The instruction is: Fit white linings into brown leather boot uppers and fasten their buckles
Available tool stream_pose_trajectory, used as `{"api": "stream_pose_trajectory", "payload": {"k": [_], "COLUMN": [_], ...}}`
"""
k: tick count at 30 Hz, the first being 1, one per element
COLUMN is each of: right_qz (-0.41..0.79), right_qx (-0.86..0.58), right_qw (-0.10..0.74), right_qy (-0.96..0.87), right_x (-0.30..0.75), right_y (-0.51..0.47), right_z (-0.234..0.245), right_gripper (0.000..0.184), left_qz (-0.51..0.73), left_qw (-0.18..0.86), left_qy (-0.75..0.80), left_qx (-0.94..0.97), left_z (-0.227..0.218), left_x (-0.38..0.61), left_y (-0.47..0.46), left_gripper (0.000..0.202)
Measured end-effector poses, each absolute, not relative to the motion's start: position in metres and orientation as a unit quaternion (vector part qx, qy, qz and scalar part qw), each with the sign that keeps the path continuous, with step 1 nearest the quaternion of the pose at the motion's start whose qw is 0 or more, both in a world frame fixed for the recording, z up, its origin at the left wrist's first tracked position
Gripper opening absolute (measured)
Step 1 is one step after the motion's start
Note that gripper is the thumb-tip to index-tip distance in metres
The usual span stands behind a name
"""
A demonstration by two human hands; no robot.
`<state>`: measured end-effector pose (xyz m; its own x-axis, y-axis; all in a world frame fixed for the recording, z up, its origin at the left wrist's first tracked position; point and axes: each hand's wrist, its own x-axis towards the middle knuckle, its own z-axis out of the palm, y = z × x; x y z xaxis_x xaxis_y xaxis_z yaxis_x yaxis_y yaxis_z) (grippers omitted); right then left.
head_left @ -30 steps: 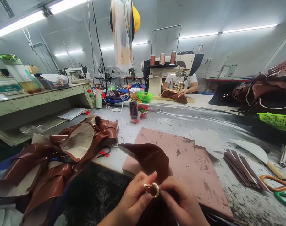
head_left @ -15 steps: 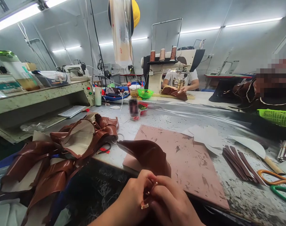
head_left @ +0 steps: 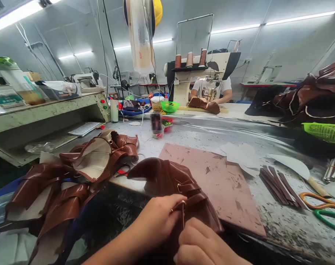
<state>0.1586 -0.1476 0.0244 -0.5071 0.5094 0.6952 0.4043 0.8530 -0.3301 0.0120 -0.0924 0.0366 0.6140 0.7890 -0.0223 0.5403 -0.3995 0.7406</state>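
Note:
A brown leather piece (head_left: pixel 167 178) with straps lies across the near edge of the worktable, partly on a pink cutting mat (head_left: pixel 219 180). My left hand (head_left: pixel 156 221) is closed on the piece, pinching a gold metal ring (head_left: pixel 182 209) on its strap. My right hand (head_left: pixel 203 244) is closed just below the ring, gripping the same leather. What the right fingers pinch is hidden.
A heap of brown leather parts (head_left: pixel 73 176) fills the left. Leather strips (head_left: pixel 278 186), a brush (head_left: pixel 297 169), orange scissors (head_left: pixel 316 200) and green scissors (head_left: pixel 329 219) lie at right. A green basket (head_left: pixel 324 132) sits far right. Across the table a person (head_left: pixel 211 92) works at a sewing machine (head_left: pixel 203 70).
The leather piece has been turned and spread wider, showing its straps. The ring has gone from flat-on to edge-on, and both hands have dropped lower in view.

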Motion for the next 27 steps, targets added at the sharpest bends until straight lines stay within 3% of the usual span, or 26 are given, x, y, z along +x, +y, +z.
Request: {"api": "stream_pose_trajectory", "payload": {"k": [5, 9, 12, 14, 17, 20, 24, 27], "right_qz": [0.052, 0.146, 0.188, 0.141, 0.045, 0.006, -0.156, -0.107], "right_qx": [-0.275, -0.375, -0.436, -0.451, -0.458, -0.444, -0.447, -0.427], "right_qw": [0.492, 0.481, 0.54, 0.55, 0.465, 0.398, 0.407, 0.444], "right_qy": [-0.824, -0.779, -0.695, -0.688, -0.756, -0.803, -0.781, -0.78], "right_x": [0.176, 0.198, 0.211, 0.216, 0.223, 0.228, 0.223, 0.211], "right_y": [-0.15, -0.152, -0.147, -0.14, -0.13, -0.125, -0.125, -0.126], "right_z": [0.012, 0.01, 0.014, 0.015, 0.011, 0.008, 0.016, 0.026], "right_gripper": [0.026, 0.035, 0.027, 0.021, 0.012, 0.017, 0.017, 0.024], "left_qz": [0.208, 0.217, 0.192, 0.187, 0.197, 0.21, 0.201, 0.19], "left_qw": [0.54, 0.535, 0.53, 0.537, 0.566, 0.626, 0.651, 0.639], "left_qy": [0.409, 0.392, 0.375, 0.376, 0.392, 0.407, 0.409, 0.385], "left_qx": [0.706, 0.716, 0.736, 0.732, 0.698, 0.631, 0.607, 0.638], "left_z": [0.026, 0.024, 0.033, 0.038, 0.038, 0.033, 0.032, 0.037], "left_x": [0.008, 0.007, 0.009, 0.01, 0.01, 0.009, 0.011, 0.018], "left_y": [-0.092, -0.095, -0.094, -0.092, -0.088, -0.085, -0.085, -0.086], "left_gripper": [0.038, 0.029, 0.027, 0.026, 0.021, 0.025, 0.017, 0.013]}}
